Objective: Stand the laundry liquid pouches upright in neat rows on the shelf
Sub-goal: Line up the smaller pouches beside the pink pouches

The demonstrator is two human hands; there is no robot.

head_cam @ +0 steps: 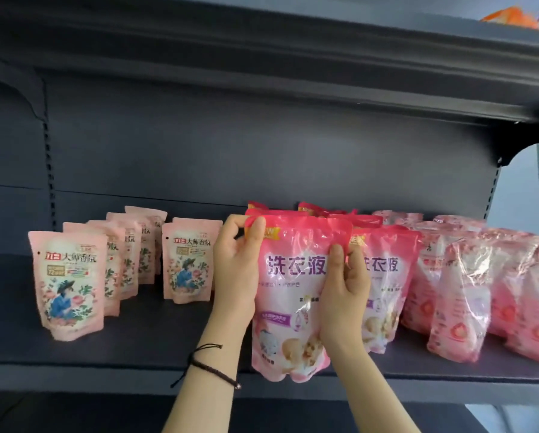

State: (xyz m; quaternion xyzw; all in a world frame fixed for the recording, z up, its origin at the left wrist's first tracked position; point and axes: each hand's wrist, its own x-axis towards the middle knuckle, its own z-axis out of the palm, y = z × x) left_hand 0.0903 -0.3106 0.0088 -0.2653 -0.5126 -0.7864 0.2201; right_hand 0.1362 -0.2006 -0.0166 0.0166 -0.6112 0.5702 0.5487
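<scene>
Head view: left hand (236, 270) and right hand (343, 292) grip an upright glossy pink pouch (290, 310), purple-lettered.

Single view from a head-worn wide-angle camera. It faces the shelf (121, 348) from close range, at a height between it and the upper shelf (262, 89). Straight edges bow toward the frame borders.

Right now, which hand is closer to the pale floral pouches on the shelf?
Left. The left hand pinches the top corner of the bright pink pouch, right beside the nearest floral pouch; the right hand grips the pink one's other edge, farther off.
</scene>
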